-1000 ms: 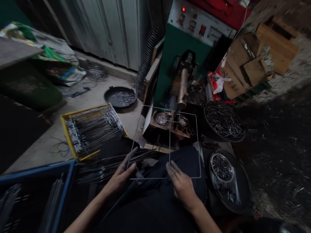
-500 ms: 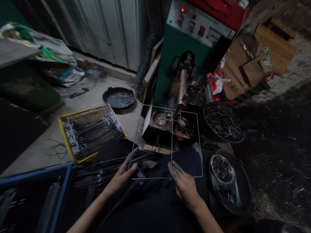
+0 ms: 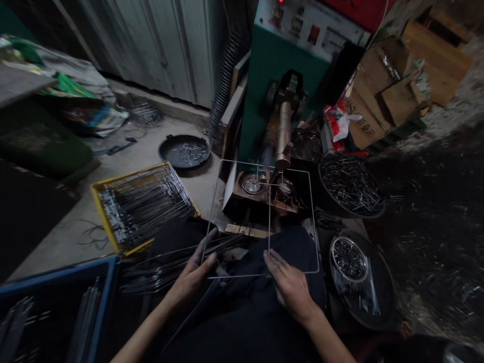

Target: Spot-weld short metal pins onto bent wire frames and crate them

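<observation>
Left hand (image 3: 193, 268) and right hand (image 3: 289, 286) pinch a thin, rectangular metal wire frame (image 3: 269, 217); far, a green-bodied machine (image 3: 260, 70), ribbed metal wall (image 3: 170, 50), grey floor (image 3: 85, 176).

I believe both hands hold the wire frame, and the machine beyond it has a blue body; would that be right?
Not quite: in the head view the machine has a green body. The left hand and right hand hold the wire frame.

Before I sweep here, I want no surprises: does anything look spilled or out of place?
Yes: a loose tangle of thin strands lies on the floor left of the yellow basket, outside any container. The held wire frame shows no obvious bend, though the left hand hides one corner.
</observation>
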A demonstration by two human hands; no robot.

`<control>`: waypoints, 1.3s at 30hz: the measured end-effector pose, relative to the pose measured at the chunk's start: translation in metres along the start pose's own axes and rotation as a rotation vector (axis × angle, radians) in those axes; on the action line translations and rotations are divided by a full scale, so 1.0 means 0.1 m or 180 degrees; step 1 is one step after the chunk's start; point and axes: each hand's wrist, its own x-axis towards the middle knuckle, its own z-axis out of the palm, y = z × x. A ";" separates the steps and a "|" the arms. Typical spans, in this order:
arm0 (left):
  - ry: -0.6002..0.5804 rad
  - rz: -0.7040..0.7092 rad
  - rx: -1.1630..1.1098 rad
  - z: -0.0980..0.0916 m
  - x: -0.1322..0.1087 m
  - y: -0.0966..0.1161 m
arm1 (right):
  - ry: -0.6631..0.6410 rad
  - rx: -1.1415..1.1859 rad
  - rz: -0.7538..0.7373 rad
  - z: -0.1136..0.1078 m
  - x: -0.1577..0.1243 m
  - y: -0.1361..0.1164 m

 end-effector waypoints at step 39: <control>-0.0634 0.0794 -0.0547 0.16 1.48 0.82 | 0.0708 -0.0095 0.0929 -0.22 1.33 1.03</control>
